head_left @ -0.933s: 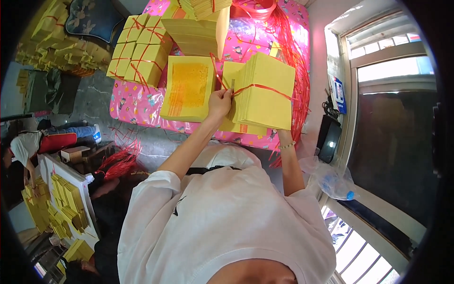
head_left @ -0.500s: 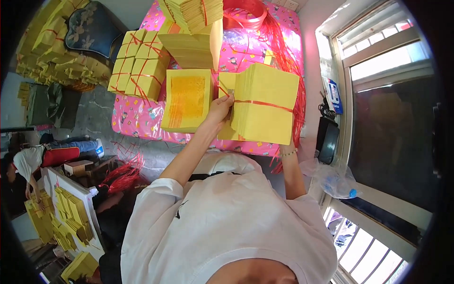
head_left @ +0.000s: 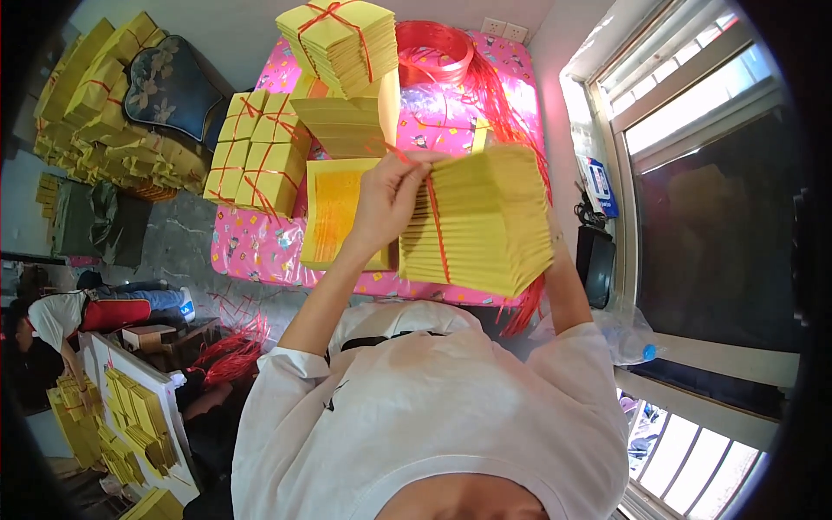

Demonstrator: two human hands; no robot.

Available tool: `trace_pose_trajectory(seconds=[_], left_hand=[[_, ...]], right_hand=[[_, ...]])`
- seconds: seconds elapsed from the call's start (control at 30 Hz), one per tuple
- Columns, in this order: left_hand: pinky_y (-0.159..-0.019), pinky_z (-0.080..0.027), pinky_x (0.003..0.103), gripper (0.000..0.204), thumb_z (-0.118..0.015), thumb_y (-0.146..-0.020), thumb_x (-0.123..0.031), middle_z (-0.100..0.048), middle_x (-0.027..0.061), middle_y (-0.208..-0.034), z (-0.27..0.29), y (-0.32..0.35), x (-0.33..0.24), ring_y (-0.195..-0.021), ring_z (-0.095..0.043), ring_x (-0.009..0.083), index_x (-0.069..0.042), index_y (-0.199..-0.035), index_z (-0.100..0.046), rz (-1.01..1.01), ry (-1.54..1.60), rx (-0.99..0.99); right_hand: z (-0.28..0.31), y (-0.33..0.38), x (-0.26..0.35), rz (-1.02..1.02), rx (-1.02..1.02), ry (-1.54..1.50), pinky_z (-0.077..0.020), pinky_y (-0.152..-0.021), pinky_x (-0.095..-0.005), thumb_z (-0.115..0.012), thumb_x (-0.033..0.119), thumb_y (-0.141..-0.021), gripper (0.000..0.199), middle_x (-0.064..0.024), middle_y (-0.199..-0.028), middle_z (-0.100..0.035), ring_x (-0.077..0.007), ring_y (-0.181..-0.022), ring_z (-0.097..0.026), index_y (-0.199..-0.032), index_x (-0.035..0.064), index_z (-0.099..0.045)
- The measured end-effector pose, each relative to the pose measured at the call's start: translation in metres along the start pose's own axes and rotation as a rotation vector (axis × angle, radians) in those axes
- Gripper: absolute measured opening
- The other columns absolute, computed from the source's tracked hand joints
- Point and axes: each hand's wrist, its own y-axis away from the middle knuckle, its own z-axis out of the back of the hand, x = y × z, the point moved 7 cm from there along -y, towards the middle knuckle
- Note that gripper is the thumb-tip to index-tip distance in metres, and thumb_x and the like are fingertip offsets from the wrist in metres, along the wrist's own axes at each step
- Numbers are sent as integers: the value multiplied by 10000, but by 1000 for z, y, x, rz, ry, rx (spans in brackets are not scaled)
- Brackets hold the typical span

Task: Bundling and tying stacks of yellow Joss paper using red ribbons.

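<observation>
Above the table's near edge a thick bundle of yellow paper sheets (head_left: 481, 225) is held tilted, its layered edges fanned toward me. A red plastic strip (head_left: 439, 230) crosses its left part. My left hand (head_left: 392, 198) is closed at the bundle's upper left corner, pinching the strip there; a loose red end sticks out above the fingers. My right forearm (head_left: 568, 295) reaches up to the bundle's right end, where the hand and its fingers are hidden behind the paper. Just left of the bundle lies a yellow stack with an orange printed top (head_left: 334, 212), partly covered by my left arm.
The table has a pink patterned cover (head_left: 251, 256). On it stand several tied yellow bundles (head_left: 260, 156), a tall tied stack (head_left: 342, 48) and a coil of red strip (head_left: 438, 52). A window (head_left: 719, 234) is at right. At left, another person (head_left: 56, 316) handles yellow bundles.
The bundle has turned and tipped, so its layered edges now face me and the strip runs down it instead of across. My left hand has moved slightly left with the strip.
</observation>
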Motion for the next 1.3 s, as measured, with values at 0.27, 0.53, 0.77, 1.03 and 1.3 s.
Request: trace_pose_trajectory(seconds=[0.27, 0.53, 0.77, 1.03, 1.3], left_hand=[[-766, -508, 330, 398, -640, -656, 8, -647, 43, -1044, -33, 35, -43, -903, -583, 254, -83, -1043, -627, -618, -587, 117], [-805, -505, 333, 415, -627, -663, 11, -636, 41, -1091, -40, 72, -10, -937, -581, 250, -89, -1066, -633, -561, -663, 106], [-791, -505, 334, 342, -666, -661, -44, -632, 71, -1054, -55, 88, -23, -901, -596, 239, -86, -999, -640, -500, -628, 171], [-686, -499, 310, 119, -635, -801, -81, -652, 102, -844, -44, 59, -28, -790, -601, 245, -42, -904, -679, -113, -505, 226], [-555, -478, 258, 180, -619, -842, -131, -649, 118, -717, -31, 35, 13, -593, -623, 150, -15, -971, -668, 270, -106, -13]], right_hand=[[-24, -37, 22, 116, 318, -90, -528, -695, -239, -586, 163, -901, 172, -57, -870, -659, -115, -775, -633, -971, 11, -626], [-35, -41, -1, 51, 443, 42, -541, -742, -256, -595, 152, -893, 166, -73, -881, -663, -126, -797, -640, -977, 11, -625], [-49, -11, 28, 152, 560, 251, -531, -763, -256, -609, 117, -873, 142, -55, -874, -667, -113, -820, -631, -925, -9, -645], [-48, 21, 81, 370, 371, 344, -502, -715, -230, -645, 85, -829, 121, -38, -836, -661, -95, -792, -620, -886, -22, -660], [-75, 92, 107, 904, 167, 694, -499, -644, -273, -640, 87, -810, 95, -70, -795, -625, -185, -693, -620, -873, 19, -662]])
